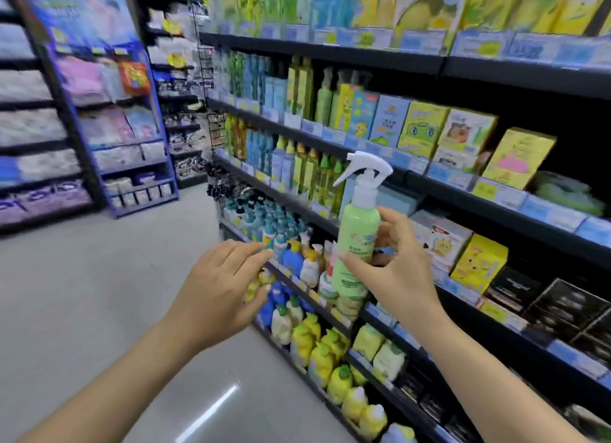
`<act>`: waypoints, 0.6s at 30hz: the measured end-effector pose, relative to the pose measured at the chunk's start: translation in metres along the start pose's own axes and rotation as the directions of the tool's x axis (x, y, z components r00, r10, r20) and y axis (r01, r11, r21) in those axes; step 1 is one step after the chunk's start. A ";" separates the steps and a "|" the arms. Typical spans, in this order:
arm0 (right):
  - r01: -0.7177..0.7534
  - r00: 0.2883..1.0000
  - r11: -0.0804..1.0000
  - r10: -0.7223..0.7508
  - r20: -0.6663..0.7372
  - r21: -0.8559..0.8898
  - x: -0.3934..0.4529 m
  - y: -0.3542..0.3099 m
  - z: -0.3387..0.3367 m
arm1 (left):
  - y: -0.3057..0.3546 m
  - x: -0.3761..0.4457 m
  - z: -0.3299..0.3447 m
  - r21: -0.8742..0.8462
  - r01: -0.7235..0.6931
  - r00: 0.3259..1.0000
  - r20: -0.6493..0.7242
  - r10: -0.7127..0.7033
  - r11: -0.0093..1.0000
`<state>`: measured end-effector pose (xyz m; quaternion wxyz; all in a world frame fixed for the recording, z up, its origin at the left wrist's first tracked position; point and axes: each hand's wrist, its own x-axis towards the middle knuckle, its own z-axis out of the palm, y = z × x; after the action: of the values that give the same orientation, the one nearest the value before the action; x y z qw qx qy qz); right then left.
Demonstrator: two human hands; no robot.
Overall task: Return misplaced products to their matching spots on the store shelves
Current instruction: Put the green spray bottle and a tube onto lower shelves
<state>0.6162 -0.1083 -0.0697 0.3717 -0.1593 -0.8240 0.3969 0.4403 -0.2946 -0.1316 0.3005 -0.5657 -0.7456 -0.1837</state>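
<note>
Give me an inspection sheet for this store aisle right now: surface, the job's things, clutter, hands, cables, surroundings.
Surface: black shelves on the right, price tags along their edges.
Job's things: green spray bottle with white trigger top, held upright in front of the shelves.
Clutter: small yellow item under the left fingers, blurred.
Hands: right hand grips the bottle; left hand beside it, whether it holds the yellow item unclear.
Cables: nothing seen.
Surroundings: grey floor, blue display rack across the aisle.

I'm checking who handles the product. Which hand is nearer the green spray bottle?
Right. The right hand grips the green spray bottle itself; the left hand hangs apart to the bottle's left, fingers relaxed.
</note>
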 end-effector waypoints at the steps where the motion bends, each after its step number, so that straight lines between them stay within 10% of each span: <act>1: 0.002 1.000 1.000 -0.002 0.007 0.006 0.010 0.001 0.009 | -0.011 0.002 0.002 -0.001 0.008 1.000 -0.002 -0.008 1.000; 18: 0.025 0.998 0.998 -0.021 -0.052 0.063 0.237 0.088 0.088 | -0.184 0.158 0.110 0.025 -0.009 0.998 -0.061 0.011 1.000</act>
<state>0.3888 0.0321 -0.0588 0.4022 -0.1481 -0.8029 0.4143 0.2102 -0.1650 -0.0988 0.3311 -0.5597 -0.7354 -0.1903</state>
